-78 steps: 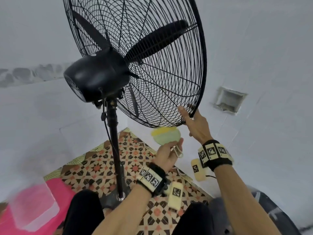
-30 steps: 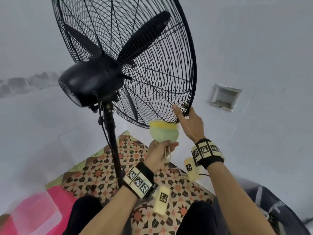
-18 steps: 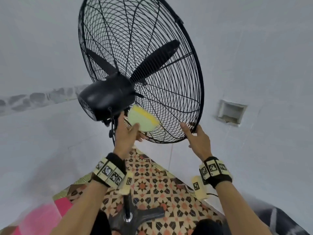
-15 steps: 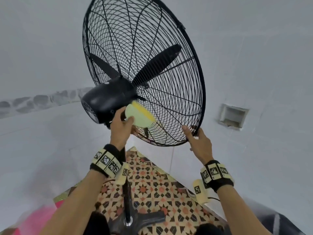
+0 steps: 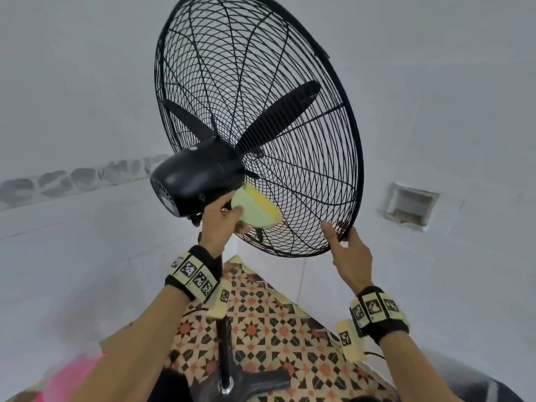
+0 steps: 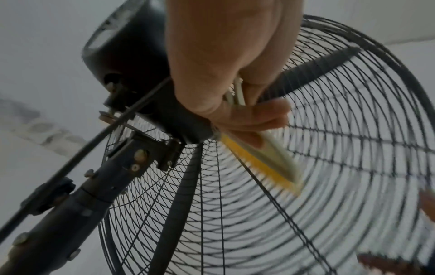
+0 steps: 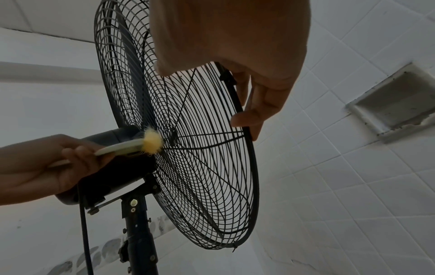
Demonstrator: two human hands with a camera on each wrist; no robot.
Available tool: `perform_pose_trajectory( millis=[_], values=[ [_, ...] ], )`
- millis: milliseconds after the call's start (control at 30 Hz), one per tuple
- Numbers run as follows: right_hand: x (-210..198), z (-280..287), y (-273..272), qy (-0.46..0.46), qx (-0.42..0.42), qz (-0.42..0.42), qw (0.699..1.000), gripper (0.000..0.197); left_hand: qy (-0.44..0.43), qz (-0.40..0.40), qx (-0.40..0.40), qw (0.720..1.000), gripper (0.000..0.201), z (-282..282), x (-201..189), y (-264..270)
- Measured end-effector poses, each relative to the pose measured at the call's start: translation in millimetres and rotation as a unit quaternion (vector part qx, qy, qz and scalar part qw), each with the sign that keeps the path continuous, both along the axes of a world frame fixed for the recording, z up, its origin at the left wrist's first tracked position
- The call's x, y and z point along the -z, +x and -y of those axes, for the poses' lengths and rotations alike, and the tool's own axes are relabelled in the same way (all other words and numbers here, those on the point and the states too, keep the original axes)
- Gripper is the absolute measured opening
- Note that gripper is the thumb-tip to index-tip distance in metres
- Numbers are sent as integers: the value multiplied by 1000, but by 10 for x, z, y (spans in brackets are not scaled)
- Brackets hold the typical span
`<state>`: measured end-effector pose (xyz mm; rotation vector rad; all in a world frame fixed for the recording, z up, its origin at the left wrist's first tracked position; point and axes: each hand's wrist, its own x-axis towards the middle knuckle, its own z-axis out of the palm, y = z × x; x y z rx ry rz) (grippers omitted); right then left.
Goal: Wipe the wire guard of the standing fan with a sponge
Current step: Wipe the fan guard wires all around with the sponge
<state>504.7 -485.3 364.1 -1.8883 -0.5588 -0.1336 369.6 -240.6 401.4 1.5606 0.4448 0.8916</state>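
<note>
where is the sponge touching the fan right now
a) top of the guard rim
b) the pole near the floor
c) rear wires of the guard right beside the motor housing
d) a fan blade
c, the left hand holds the sponge with its yellow edge against the rear wires of the wire guard, right beside the motor housing, while the right hand grips the lower rim.

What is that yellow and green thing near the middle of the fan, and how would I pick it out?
Start at the big black standing fan and follow its wire guard down to the motor housing. Just below it, the left hand holds a sponge against the wires. It is the only pale green and yellow thing among black parts.
</note>
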Motion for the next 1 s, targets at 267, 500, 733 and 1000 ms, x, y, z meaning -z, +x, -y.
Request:
perform_pose_trajectory(
  millis=[267, 500, 733, 1000],
  values=[
    [40, -25, 31, -6, 7, 10, 1000, 78, 10, 6, -36, 999, 42, -10, 62, -17],
    [49, -6, 34, -3, 6, 15, 1000, 71, 14, -3, 29, 999, 46, 74, 143, -106],
    [55, -29, 3, 9, 17, 13, 1000, 57, -4, -10, 75, 997, 50, 228, 263, -52],
    [76, -58, -3, 6, 33, 45, 998, 80, -17, 11, 25, 999, 51, 258, 336, -32]
  ],
)
